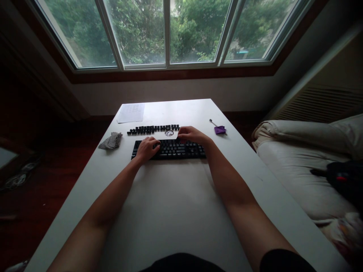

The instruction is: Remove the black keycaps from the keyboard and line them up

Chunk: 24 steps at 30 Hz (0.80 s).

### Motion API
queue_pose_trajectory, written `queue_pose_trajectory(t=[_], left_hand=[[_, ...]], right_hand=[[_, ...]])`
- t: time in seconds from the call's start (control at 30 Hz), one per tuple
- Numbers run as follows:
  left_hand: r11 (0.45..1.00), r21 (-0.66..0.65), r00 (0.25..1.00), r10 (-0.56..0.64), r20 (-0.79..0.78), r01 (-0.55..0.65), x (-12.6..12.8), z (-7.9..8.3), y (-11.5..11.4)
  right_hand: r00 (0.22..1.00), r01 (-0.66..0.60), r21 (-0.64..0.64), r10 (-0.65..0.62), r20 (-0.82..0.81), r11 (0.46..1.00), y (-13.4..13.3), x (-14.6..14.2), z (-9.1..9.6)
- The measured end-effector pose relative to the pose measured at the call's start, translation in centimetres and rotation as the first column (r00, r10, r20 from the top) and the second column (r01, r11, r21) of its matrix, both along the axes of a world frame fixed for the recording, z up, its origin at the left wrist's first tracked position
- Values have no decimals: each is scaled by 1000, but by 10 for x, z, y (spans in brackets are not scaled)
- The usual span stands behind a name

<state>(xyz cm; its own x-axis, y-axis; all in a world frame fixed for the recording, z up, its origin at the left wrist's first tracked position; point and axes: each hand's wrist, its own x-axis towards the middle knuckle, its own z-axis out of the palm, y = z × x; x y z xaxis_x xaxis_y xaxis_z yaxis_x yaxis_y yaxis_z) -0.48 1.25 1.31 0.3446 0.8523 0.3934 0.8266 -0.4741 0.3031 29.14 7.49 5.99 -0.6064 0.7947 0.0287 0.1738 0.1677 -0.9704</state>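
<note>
A black keyboard (172, 150) lies across the white table in front of me. My left hand (148, 148) rests over its left part, fingers apart and thumb toward the middle. At the keyboard's back edge, right of centre, my right hand (190, 135) has its thumb and fingertips pinched together; whatever is between them is too small and dark to make out. Behind the keyboard stand rows of loose black keycaps (153, 129). A small round dish or disc (169, 133) with a pale pattern sits between these keycaps and the keyboard.
On the table (170, 211), a crumpled grey cloth (111, 141) lies left and a paper sheet (131, 113) back left. A purple cloth (220, 130) and a thin brush-like stick (213, 122) lie right. A pale sofa (295, 170) stands right; a window (167, 34) is ahead.
</note>
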Motion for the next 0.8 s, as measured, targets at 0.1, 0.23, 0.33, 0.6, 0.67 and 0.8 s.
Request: queue_pose_trajectory(t=[0.1,0.23,0.33,0.6,0.67,0.8], left_hand=[[997,27,998,67,16,-67,-5,2,12],[993,25,994,112,-6,-112,-9,3,40],[991,8,990,134,-51,-133,-10,3,66],[981,19,971,193,-140,-192,-13,-7,111],[979,7,967,201,-157,-203,-13,-10,115],[976,-9,963,211,-170,-216,-14,-13,119]], right_hand=[[1000,-3,-5,3,-15,1000,-2,0,3],[1000,-9,-14,9,-23,1000,-3,0,5],[1000,-7,-17,7,-31,1000,-4,0,6],[1000,-15,12,16,-16,1000,-7,-1,7],[1000,-20,15,21,-18,1000,-6,-1,6],[999,-28,13,29,-27,1000,-3,-1,2]])
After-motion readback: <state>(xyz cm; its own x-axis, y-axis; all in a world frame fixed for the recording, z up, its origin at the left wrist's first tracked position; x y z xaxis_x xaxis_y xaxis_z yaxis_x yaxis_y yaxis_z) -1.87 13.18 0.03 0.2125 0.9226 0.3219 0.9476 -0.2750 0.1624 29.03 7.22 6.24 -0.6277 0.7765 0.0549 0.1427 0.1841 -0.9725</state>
